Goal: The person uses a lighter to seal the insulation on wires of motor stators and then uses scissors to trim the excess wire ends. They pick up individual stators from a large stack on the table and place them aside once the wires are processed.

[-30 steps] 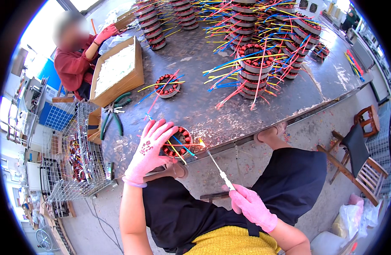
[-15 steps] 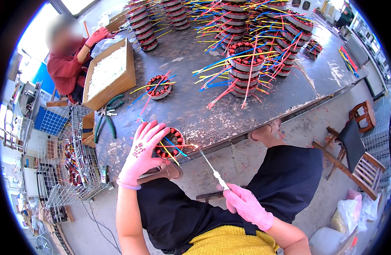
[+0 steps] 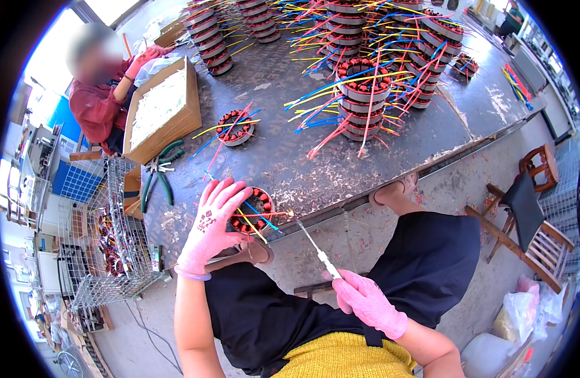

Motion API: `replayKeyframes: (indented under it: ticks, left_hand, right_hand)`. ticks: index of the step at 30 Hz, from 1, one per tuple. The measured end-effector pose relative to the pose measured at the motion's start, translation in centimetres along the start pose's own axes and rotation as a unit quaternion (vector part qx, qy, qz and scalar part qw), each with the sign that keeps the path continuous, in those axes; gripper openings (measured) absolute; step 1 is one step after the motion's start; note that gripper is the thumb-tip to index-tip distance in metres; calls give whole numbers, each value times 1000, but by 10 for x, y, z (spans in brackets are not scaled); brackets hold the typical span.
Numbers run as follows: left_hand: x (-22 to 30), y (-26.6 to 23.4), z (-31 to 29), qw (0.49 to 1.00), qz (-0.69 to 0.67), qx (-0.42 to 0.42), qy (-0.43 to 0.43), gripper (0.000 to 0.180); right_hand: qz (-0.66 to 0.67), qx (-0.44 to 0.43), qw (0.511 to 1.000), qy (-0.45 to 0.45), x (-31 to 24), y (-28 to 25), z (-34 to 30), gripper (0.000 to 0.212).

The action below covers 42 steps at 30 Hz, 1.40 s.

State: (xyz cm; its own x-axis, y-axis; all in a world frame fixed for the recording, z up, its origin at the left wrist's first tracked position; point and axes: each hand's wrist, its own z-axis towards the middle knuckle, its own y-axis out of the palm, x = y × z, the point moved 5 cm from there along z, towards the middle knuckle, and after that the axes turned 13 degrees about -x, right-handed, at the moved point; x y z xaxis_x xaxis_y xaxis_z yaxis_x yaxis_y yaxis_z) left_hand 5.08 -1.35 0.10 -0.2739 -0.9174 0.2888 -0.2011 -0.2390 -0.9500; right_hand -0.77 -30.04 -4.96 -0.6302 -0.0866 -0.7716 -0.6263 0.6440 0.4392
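Observation:
At the table's near edge, my left hand point(image 3: 212, 222) in a pink glove grips the left side of a motor stator point(image 3: 262, 203), thumb below and fingers over its rim. The stator has a grey ring, red windings and red, blue and yellow leads. My right hand point(image 3: 369, 303), also gloved in pink, is closed on the white handle of a thin metal-rod tool point(image 3: 321, 253). The tool's tip is near the end of a red lead point(image 3: 276, 213) that sticks out to the right. A small yellow-orange glow shows at that lead's end; whether the tip touches it, I cannot tell.
Another stator point(image 3: 235, 128) lies farther back, beyond green-handled pliers point(image 3: 156, 172) and a carton of white pieces point(image 3: 160, 107). Tall stator stacks point(image 3: 364, 104) bristle with wires. A co-worker point(image 3: 97, 104) sits at the far left. A wire basket point(image 3: 116, 242) and a wooden chair point(image 3: 523, 230) flank the table.
The glow at the red lead's end looks larger and yellower, and the tool's tip has shifted slightly right. My left hand keeps its hold. The co-worker's hands have moved a little.

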Motion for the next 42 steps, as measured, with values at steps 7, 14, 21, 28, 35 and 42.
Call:
replayKeyframes:
  ticks: [7,14,21,28,35,42]
  left_hand:
    - [3,-2,1,1000,3,5,-3,95]
    - [3,-3,0,1000,-1,9,-2,94]
    - [4,-4,-1,1000,-3,13,-6,91]
    - [2,-2,-2,1000,-12,10,-7,93]
    - [4,-3,1,1000,-6,14,-6,91]
    - [3,-2,0,1000,0,12,-7,90]
  right_hand:
    - [-7,1,1000,-9,2,-3,0,35]
    - [10,-1,1000,-8,-2,1,-1,37]
    - [16,-5,1000,6,-6,2,-2,38]
    - [22,-6,1000,-14,1,1,2,37]
    - [-6,10,1000,12,-1,-3,-1,37]
    - [3,3,1000,-4,-4,0,0,37]
